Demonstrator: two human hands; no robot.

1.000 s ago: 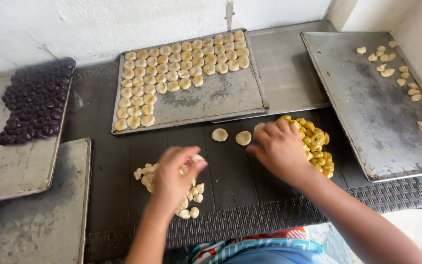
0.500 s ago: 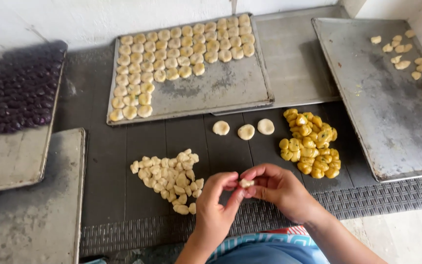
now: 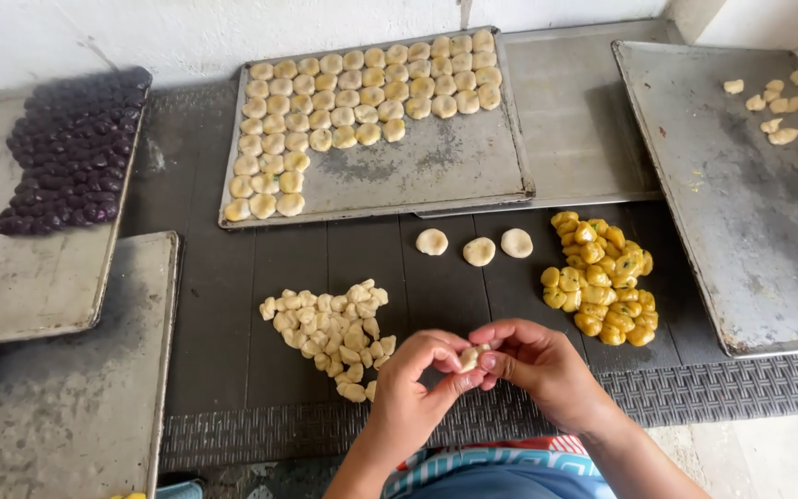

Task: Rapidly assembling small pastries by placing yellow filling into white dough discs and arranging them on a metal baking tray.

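Both hands meet near the front edge of the dark slatted table [image 3: 223,305]. My left hand [image 3: 415,379] and my right hand [image 3: 538,359] pinch one small pale dough piece [image 3: 469,357] between their fingertips. Left of the hands lies a pile of pale dough pieces [image 3: 330,334]. To the right sits a heap of yellow filling lumps [image 3: 600,288]. Three round filled dough balls [image 3: 478,248] lie in a row beyond the hands.
A metal tray [image 3: 436,171] at the back holds several rows of pale balls. A left tray [image 3: 11,277] carries dark purple balls [image 3: 71,152]. A bare tray [image 3: 76,397] lies front left. The right tray [image 3: 722,212] has a few pale pieces [image 3: 787,111].
A second ago my left hand was on the pale pile and my right at the yellow heap. Both have since come together at the front, pinching one dough piece.
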